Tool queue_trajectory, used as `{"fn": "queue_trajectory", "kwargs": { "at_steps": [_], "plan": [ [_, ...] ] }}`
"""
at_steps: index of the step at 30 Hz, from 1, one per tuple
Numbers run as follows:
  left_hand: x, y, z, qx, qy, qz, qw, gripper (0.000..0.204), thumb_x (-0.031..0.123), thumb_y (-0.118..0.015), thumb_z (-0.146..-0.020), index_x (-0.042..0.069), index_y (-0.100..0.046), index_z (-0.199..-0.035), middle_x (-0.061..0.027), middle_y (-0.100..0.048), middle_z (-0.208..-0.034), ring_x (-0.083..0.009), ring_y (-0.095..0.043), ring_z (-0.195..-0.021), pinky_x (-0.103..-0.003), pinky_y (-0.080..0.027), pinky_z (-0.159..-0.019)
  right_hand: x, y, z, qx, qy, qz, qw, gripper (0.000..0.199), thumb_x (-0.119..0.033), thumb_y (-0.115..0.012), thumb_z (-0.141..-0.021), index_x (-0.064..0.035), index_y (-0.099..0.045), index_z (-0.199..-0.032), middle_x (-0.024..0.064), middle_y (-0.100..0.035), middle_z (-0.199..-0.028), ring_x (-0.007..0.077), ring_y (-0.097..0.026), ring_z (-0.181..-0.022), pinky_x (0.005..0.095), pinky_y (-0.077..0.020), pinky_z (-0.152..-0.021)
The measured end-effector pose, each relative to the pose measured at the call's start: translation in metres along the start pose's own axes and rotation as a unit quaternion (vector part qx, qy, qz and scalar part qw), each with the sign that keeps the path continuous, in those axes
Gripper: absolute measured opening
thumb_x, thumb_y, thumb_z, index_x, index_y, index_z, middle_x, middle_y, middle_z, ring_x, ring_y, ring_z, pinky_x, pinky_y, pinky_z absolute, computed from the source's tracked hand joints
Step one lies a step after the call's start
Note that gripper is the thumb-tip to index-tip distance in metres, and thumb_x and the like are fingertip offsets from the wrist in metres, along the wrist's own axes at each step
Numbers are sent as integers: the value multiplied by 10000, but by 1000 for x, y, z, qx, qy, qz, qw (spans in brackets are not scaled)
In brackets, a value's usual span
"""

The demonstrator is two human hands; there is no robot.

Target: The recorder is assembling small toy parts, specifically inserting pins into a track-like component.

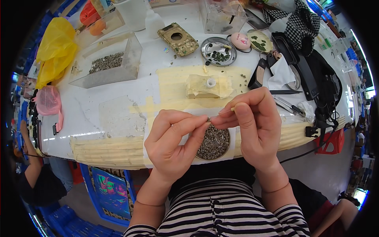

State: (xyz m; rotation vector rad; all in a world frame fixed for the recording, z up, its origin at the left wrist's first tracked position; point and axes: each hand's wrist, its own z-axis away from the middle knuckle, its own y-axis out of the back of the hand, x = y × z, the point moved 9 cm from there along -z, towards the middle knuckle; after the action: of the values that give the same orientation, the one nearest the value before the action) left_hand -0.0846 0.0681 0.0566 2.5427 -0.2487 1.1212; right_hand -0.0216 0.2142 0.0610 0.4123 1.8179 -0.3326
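Both hands meet above a round dish [230, 147] heaped with tiny grey-brown parts [213, 144]. My left hand [170, 138] pinches a tiny grey part [208, 119] between thumb and fingertips. In my right hand [257, 128], a thin needle-like tool [233, 109] with a pale yellow end is gripped between thumb and index finger. Its thin end points toward the small part; whether they touch is too small to tell. Just beyond the hands, a small white cup [211, 82] sits on a tape-covered block [193, 89].
A clear bin [132, 59] of similar parts stands at far left, near a yellow bag [59, 47]. Farther back are a camouflage model hull [189, 46], a round tin [233, 59] with dark green pieces and a white bottle [154, 24]. Tweezers [290, 106] lie right.
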Motion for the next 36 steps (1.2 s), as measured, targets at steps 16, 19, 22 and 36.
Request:
{"fn": "queue_trajectory", "kwargs": {
  "at_steps": [16, 19, 22, 36],
  "plan": [
    [-3, 3, 2, -1, 0, 17, 1000, 187, -91, -744, -746, -17, -712, -915, -80, -627, -848, -171, -586, -781, -258, -461, -683, 5, 16, -11, 44, -21, 9, 999, 202, -177, -393, -1055, -6, -469, -980, 107, -627, -866, 184, -704, -734, 264, -597, -658],
    [-2, 3, 2, 2, 4, 26, 1000, 190, -99, -735, -751, -26, -706, -925, -83, -623, -854, -167, -583, -780, -250, -461, -684, -21, 23, -25, 78, 145, 199, 966, 114, -95, -537, -989, 2, -557, -933, 76, -629, -826, 154, -669, -716, 255, -545, -627],
    [-4, 6, 2, 18, 19, 31, 999, 220, -88, -760, -725, -8, -721, -927, -79, -636, -851, -173, -600, -759, -252, -480, -668, -35, 8, -32, 80, 238, 334, 909, 64, -58, -657, -884, -15, -612, -872, 74, -612, -799, 216, -617, -682, 308, -493, -586],
    [9, 11, 2, 33, -80, 5, 996, 256, -36, -796, -685, 51, -731, -917, -57, -640, -900, -195, -578, -805, -293, -475, -658, 15, -21, 1, -125, -45, 24, 991, 145, -136, -696, -898, 5, -662, -902, 29, -584, -756, 87, -528, -676, 236, -414, -594]
  ]
}}
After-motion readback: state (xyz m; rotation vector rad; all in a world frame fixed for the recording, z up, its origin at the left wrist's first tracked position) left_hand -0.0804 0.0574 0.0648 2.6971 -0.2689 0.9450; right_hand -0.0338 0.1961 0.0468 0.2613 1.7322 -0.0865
